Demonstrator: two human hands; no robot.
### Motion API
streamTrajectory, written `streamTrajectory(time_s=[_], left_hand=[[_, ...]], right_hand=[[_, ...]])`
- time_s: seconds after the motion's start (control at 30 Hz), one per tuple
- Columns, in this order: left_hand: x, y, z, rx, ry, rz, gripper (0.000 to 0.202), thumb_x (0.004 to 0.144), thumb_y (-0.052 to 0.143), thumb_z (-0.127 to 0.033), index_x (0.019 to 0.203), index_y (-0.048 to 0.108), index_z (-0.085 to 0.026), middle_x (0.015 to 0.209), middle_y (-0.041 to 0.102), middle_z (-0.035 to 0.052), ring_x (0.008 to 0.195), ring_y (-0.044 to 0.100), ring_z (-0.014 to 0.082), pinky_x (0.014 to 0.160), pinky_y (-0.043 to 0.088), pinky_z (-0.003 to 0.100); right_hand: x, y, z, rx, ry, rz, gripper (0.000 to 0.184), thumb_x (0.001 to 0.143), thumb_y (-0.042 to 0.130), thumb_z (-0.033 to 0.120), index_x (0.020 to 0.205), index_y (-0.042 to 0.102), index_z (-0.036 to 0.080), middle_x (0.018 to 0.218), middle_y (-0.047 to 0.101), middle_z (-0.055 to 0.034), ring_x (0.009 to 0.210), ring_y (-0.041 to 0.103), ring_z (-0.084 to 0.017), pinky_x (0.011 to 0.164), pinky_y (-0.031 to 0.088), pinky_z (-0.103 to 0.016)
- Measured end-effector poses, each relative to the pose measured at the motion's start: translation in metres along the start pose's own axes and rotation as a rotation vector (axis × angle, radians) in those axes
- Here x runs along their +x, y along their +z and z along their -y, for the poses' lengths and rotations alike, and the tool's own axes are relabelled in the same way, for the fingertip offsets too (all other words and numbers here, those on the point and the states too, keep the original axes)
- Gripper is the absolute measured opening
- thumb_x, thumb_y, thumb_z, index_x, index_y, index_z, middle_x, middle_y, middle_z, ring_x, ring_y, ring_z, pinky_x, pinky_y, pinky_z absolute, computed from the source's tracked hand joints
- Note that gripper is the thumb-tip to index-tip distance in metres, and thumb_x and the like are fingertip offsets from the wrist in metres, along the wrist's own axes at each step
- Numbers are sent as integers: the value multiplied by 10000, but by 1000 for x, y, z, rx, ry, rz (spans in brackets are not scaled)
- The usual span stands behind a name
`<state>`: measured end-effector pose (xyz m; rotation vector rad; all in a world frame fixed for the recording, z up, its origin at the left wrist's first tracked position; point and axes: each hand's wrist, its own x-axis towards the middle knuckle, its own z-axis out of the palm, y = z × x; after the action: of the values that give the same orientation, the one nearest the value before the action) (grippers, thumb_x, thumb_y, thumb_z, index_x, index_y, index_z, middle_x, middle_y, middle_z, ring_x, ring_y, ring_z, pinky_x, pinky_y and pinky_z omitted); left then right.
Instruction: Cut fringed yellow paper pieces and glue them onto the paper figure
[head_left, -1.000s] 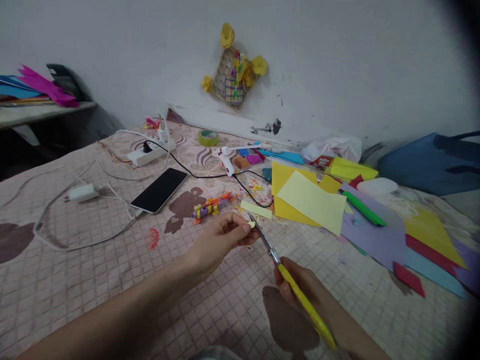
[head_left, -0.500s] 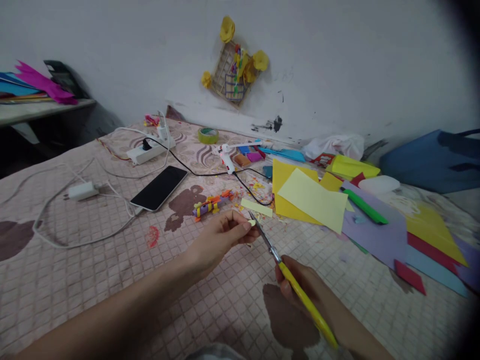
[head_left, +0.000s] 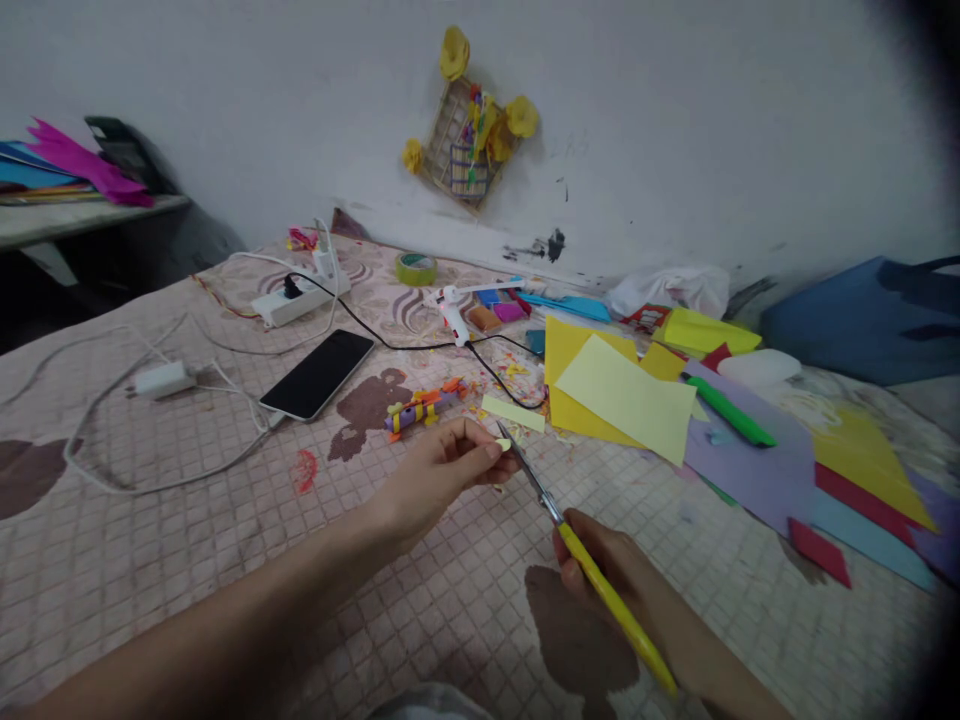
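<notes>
My left hand (head_left: 450, 462) pinches a small pale yellow piece of paper (head_left: 504, 444) between thumb and fingertips. My right hand (head_left: 611, 565) is closed round yellow-handled scissors (head_left: 551, 507), whose blades point up and left beside that paper piece. The blades look nearly closed; whether they touch the paper I cannot tell. Just beyond my left hand lies a pale yellow paper strip (head_left: 514, 413). Left of the strip rests a purple, yellow and orange craft piece (head_left: 424, 408). Sheets of pale yellow paper (head_left: 626, 392) and deeper yellow paper (head_left: 592, 415) overlap to the right.
A white glue gun (head_left: 454, 318) with a black cord lies behind the scraps. At left are a phone (head_left: 319, 375), a charger (head_left: 163, 380) and a power strip (head_left: 296, 302). Green tape (head_left: 415, 268) sits farther back. A green marker (head_left: 731, 412) rests on purple paper (head_left: 750, 465).
Almost nothing differs. Both hands, the paper piece and the scissors stay in nearly the same place, with only a very slight shift of the view.
</notes>
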<state>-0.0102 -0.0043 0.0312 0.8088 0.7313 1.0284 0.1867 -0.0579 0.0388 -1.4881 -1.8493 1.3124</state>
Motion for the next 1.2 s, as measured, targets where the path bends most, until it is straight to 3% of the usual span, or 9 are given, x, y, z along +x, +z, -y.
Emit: streamTrajectory(time_s=[0.33, 0.6, 0.8, 1.2], left_hand=[[4, -8, -5, 85, -6, 86, 152, 783, 655, -215, 749, 541, -121, 771, 675, 31, 742, 639, 111, 752, 502, 270], [6, -14, -10, 118, -44, 177, 140, 781, 659, -187, 739, 547, -113, 802, 692, 37, 765, 646, 95, 735, 500, 222], [7, -16, -11, 139, -75, 191, 148, 776, 666, -210, 736, 557, -117, 792, 701, 41, 761, 652, 98, 723, 500, 219], [8, -17, -12, 155, -94, 205, 138, 781, 662, -211, 765, 563, -117, 817, 713, 56, 770, 665, 107, 733, 508, 228]], right_hand=[[-3, -4, -9, -64, -9, 17, 203, 804, 479, 360, 679, 457, 201, 612, 504, 9, 562, 457, -133, 525, 364, -249], [-4, -8, -6, -142, -20, 80, 263, 805, 436, 442, 733, 462, 191, 656, 515, -21, 578, 459, -152, 533, 374, -274], [-5, -10, 3, -150, 37, 110, 223, 787, 453, 409, 697, 449, 204, 657, 548, -34, 589, 488, -170, 547, 390, -291], [-7, -12, -1, -131, 37, 124, 196, 767, 468, 390, 702, 465, 206, 638, 526, -16, 571, 461, -163, 530, 368, -279]])
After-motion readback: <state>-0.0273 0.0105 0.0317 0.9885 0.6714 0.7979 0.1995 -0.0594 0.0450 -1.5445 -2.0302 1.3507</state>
